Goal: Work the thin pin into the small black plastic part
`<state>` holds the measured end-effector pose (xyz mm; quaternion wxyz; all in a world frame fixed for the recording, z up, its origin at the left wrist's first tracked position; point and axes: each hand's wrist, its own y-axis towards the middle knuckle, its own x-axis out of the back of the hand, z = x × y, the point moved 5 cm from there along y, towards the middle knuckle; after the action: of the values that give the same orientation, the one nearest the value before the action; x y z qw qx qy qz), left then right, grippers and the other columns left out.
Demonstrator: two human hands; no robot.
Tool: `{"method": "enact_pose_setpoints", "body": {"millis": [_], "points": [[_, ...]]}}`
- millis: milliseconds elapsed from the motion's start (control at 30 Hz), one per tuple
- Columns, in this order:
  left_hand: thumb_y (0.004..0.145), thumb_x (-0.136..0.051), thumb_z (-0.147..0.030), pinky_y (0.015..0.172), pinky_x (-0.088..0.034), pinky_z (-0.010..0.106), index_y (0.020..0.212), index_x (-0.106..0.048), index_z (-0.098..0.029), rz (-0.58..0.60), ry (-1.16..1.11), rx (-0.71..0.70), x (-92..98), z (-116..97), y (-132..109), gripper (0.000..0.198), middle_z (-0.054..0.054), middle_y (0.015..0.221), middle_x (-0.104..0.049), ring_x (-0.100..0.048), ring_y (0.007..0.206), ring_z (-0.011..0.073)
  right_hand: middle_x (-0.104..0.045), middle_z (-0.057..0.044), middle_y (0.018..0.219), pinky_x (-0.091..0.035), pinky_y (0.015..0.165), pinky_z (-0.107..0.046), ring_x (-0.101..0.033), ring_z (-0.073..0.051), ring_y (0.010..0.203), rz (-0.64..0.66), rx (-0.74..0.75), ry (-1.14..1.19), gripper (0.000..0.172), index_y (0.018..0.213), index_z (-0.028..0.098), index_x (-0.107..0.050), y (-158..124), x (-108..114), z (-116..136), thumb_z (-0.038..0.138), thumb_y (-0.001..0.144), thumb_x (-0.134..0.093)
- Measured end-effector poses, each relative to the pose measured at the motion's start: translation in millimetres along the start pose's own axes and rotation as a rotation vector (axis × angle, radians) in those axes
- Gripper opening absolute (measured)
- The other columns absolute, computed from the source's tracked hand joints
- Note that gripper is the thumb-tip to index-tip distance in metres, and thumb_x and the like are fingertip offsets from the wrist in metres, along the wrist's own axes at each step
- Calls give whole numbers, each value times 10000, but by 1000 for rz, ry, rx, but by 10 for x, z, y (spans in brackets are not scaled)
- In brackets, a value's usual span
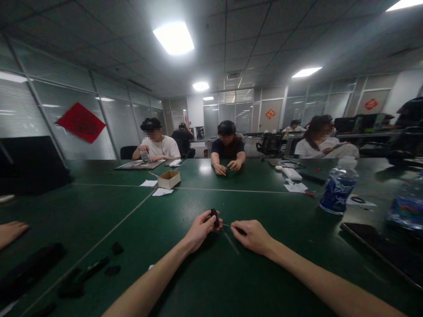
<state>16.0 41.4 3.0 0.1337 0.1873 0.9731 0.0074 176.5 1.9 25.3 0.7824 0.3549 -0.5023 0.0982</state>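
Observation:
My left hand (200,229) is closed around a small black part (215,217), pinched between thumb and fingers just above the green table (185,264). My right hand (251,235) is closed on a thin tool (228,226) whose slim shaft points left at the black part. The two hands are close together, a short gap between them, over the middle of the table in front of me.
Several small black pieces (112,259) lie at my left. Another person's hand (11,232) rests at the far left edge. A water bottle (339,186) and a dark tray (383,251) stand to my right. A cardboard box (169,179) and seated people are across the table.

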Motion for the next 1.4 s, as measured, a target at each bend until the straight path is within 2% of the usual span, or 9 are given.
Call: {"method": "enact_pose_setpoints", "body": {"millis": [267, 500, 700, 767, 867, 933, 1033, 1167, 1400], "points": [[728, -680, -344, 745, -439, 266, 1023, -593, -129, 42, 40, -17, -4, -8, -2, 376, 93, 926, -647, -603, 777, 146, -643, -20, 707, -408, 593, -213, -580, -125, 601, 37, -11, -25, 272, 894, 190, -633, -4, 10, 0, 284, 911, -378], [728, -657, -408, 702, -441, 269, 947, -599, -123, 80, 127, -61, -38, -63, -17, 365, 83, 859, -643, -595, 758, 163, -643, -32, 732, -401, 585, -221, -587, -134, 623, 47, -14, -103, 304, 938, 190, -627, -15, 28, 19, 303, 930, -345], [742, -636, -421, 686, -456, 280, 879, -569, -126, 74, 96, -56, -77, -97, -31, 333, 66, 794, -626, -594, 727, 160, -642, -29, 733, -414, 591, -232, -595, -141, 632, 14, -32, -43, 326, 939, 196, -625, -11, 6, -9, 333, 939, -329], [739, -639, -413, 669, -448, 271, 840, -574, -124, 133, 165, -40, -150, -126, -68, 313, 64, 765, -632, -591, 699, 154, -649, -26, 742, -427, 596, -240, -601, -145, 634, -54, -113, 19, 330, 932, 198, -619, 3, 22, -118, 347, 939, -325], [730, -650, -399, 657, -443, 275, 812, -586, -115, 251, 284, 12, -254, -132, -127, 302, 79, 754, -647, -602, 698, 169, -658, -27, 738, -437, 560, -252, -601, -150, 590, -227, -351, 119, 355, 924, 189, -603, -4, 89, -361, 359, 942, -291], [746, -634, -398, 663, -448, 280, 845, -578, -116, 215, 230, 13, -232, -123, -123, 303, 82, 771, -649, -609, 712, 171, -655, -26, 717, -433, 541, -254, -595, -151, 566, -247, -388, 144, 352, 904, 185, -601, -3, 102, -413, 365, 936, -300], [762, -629, -385, 667, -457, 269, 899, -551, -118, 115, 74, -2, -128, -65, -66, 310, 85, 803, -646, -610, 707, 151, -651, -26, 714, -432, 575, -249, -598, -149, 592, -160, -246, 121, 321, 896, 181, -614, 16, 88, -281, 347, 921, -340], [752, -647, -397, 667, -472, 264, 907, -540, -113, 53, -11, 5, -38, 19, 2, 340, 104, 829, -649, -620, 701, 149, -650, -28, 716, -421, 594, -228, -593, -137, 614, -19, -27, 95, 301, 886, 179, -635, 13, 46, -40, 316, 909, -368], [778, -623, -386, 647, -470, 237, 955, -537, -125, 41, -18, 9, -21, 30, 12, 327, 96, 850, -644, -617, 694, 133, -644, -25, 705, -410, 586, -218, -579, -126, 598, 8, -1, 91, 289, 870, 180, -637, 17, 47, -21, 292, 905, -373]]}}
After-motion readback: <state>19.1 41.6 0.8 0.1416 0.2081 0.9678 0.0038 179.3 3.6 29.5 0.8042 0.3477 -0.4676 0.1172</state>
